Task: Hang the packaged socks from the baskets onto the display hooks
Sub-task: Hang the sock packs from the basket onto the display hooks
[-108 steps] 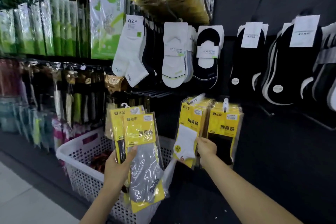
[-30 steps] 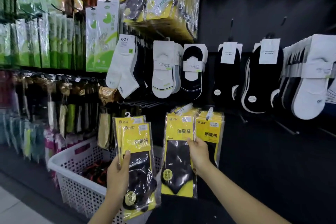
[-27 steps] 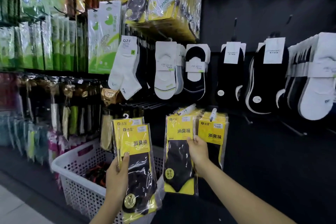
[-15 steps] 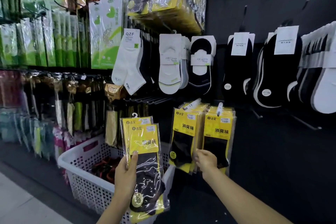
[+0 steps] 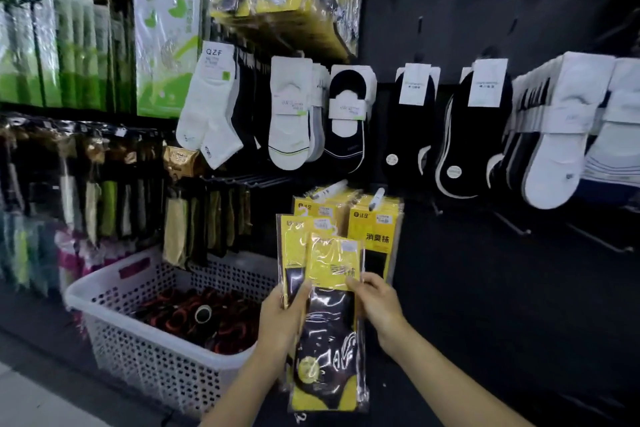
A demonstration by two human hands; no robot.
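- My left hand (image 5: 280, 319) grips the packs (image 5: 292, 246) by their left edge, just below the hooks (image 5: 376, 197) — a short lift.
- My right hand (image 5: 377, 305) pinches the front pack (image 5: 332, 260) by its right edge (to peel it off, I judge); forearms angle up, hands close.
- The basket (image 5: 114, 288) sits lower left.

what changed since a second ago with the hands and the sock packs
The right hand let go of the hung packs and moved left to the sock packs in the left hand, taking hold of the front pack at its right edge. The left hand still grips them; the basket is unmoved.
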